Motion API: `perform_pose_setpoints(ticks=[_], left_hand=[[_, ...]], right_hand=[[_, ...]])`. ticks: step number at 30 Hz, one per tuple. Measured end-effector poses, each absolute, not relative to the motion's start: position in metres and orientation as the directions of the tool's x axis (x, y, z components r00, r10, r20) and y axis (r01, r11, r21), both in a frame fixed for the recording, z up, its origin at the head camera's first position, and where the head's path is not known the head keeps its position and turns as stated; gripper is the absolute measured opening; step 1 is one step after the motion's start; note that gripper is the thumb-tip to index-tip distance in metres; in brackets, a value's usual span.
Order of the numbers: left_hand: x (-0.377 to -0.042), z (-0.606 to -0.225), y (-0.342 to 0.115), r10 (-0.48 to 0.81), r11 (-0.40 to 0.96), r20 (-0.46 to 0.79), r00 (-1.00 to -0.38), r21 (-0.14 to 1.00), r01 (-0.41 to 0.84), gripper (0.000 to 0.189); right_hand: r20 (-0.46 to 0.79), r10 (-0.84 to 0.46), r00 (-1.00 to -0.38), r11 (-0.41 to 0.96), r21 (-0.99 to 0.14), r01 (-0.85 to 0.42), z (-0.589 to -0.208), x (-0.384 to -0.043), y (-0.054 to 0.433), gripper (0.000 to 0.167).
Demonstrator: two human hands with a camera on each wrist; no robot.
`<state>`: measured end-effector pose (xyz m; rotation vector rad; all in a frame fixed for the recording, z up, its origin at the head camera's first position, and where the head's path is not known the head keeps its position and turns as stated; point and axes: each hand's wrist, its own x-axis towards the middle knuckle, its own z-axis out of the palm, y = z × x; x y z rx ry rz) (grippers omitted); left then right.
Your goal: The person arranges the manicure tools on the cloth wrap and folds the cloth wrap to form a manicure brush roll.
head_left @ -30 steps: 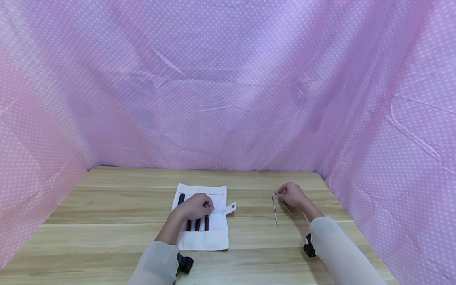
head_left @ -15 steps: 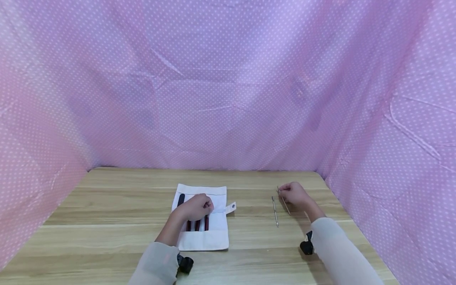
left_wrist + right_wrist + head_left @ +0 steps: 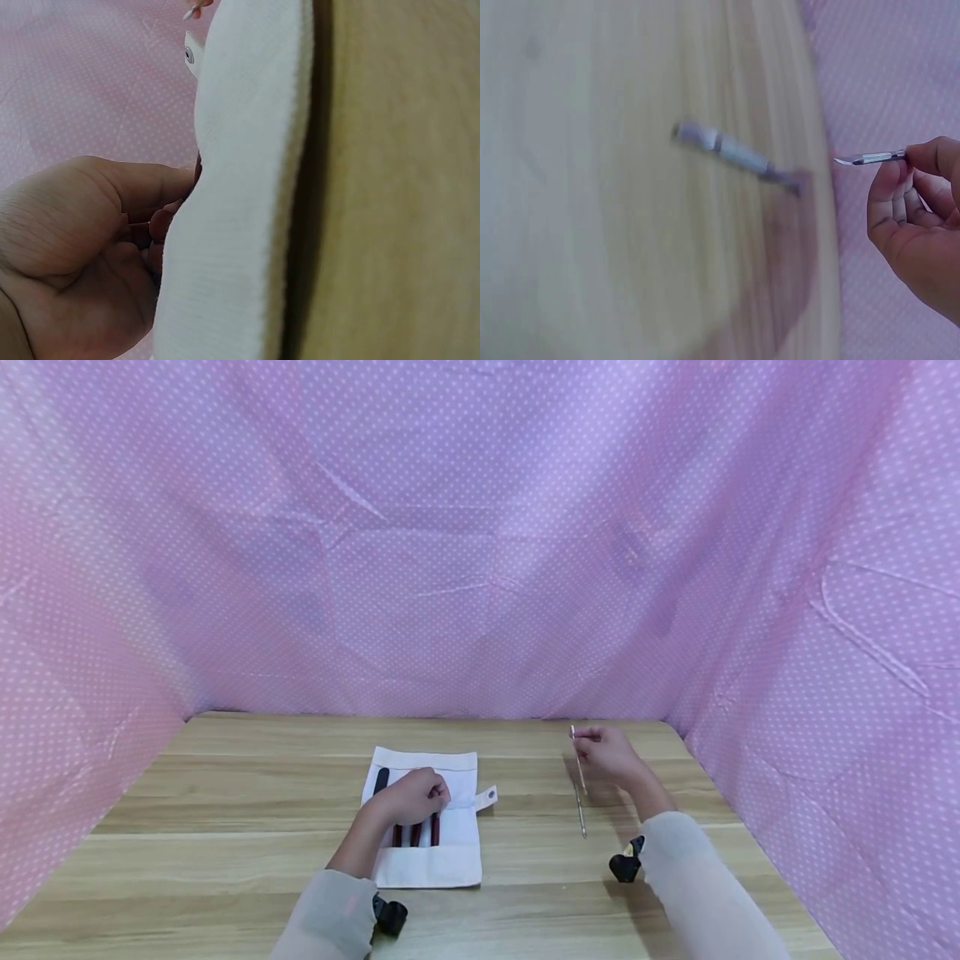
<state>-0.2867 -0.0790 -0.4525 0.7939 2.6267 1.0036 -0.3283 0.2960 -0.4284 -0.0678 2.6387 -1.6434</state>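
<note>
My right hand (image 3: 613, 753) holds up a slim silver metal tool (image 3: 870, 158), pinched by its end between thumb and fingertips. Its free end is curved and narrow in the right wrist view. A second slim metal tool (image 3: 739, 155), blurred there, lies on the wooden table (image 3: 525, 927) below. My left hand (image 3: 412, 795) is over a white fabric pouch (image 3: 427, 868), its fingers curled. In the left wrist view the pouch's pocket edge hides the fingertips of the left hand (image 3: 82, 255), so I cannot tell whether they grip anything. Several dark red handles (image 3: 435, 831) stand in the pocket.
A black rounded strip (image 3: 382, 778) shows at the pouch's left side. The pouch's snap tab (image 3: 487, 797) sticks out to the right. Pink dotted cloth (image 3: 480, 568) hangs behind the table and along both sides.
My right hand has lifted the metal tool off the table and moved it up and left, over the second tool. The left hand and the pouch stay put.
</note>
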Motion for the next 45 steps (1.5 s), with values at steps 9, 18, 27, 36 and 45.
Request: perform_pose_setpoints(ticks=[9, 18, 27, 36, 45], left_hand=[[-0.286, -0.453, -0.079, 0.555, 0.624, -0.012, -0.832, 0.667, 0.407, 0.016], [-0.286, -0.455, -0.078, 0.559, 0.618, -0.010, -0.829, 0.671, 0.409, 0.015], [-0.285, -0.453, -0.077, 0.551, 0.623, -0.019, -0.834, 0.674, 0.397, 0.016], [-0.286, -0.453, -0.077, 0.543, 0.638, -0.020, -0.839, 0.659, 0.397, 0.015], [-0.287, -0.453, -0.077, 0.552, 0.635, -0.016, -0.834, 0.657, 0.407, 0.015]], right_hand=[[0.032, -0.065, -0.997, 0.281, -0.959, -0.049, -0.418, -0.332, 0.249, 0.021], [0.047, -0.075, -0.996, 0.188, -0.980, -0.060, -0.424, -0.339, 0.205, 0.018], [0.057, -0.054, -0.997, 0.125, -0.990, -0.063, -0.422, -0.339, 0.162, 0.018], [0.062, -0.058, -0.996, 0.083, -0.994, -0.067, -0.430, -0.338, 0.133, 0.017], [0.026, -0.079, -0.997, 0.042, -0.999, -0.030, -0.442, -0.336, 0.115, 0.024]])
